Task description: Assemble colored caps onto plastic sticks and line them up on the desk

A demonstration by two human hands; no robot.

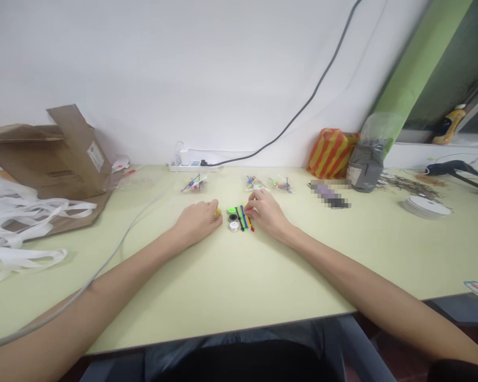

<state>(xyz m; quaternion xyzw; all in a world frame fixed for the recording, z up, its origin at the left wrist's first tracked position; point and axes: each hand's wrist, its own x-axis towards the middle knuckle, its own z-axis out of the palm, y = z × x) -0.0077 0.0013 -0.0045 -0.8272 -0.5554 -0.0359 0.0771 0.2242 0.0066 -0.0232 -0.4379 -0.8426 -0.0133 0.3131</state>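
Note:
My left hand (197,220) is closed around a small yellow round piece (217,213), which shows between thumb and fingers. Just right of it, a green disc (231,210), a black disc (233,217) and a white disc (233,226) lie in a column on the table. Beside them is a row of thin coloured plastic sticks with arrow-like ends (244,218), in black, green, blue, yellow and red. My right hand (266,213) is at the right side of these sticks with its fingertips pinched. A bit of red shows at those fingertips, but what they grip is too small to make out.
Small bagged bundles of coloured parts (194,183) lie farther back, near a power strip (193,166). At left are a cardboard box (56,159) and white straps (43,212). A striped bag (330,154), a grey bag (365,167) and a white reel (427,207) stand right.

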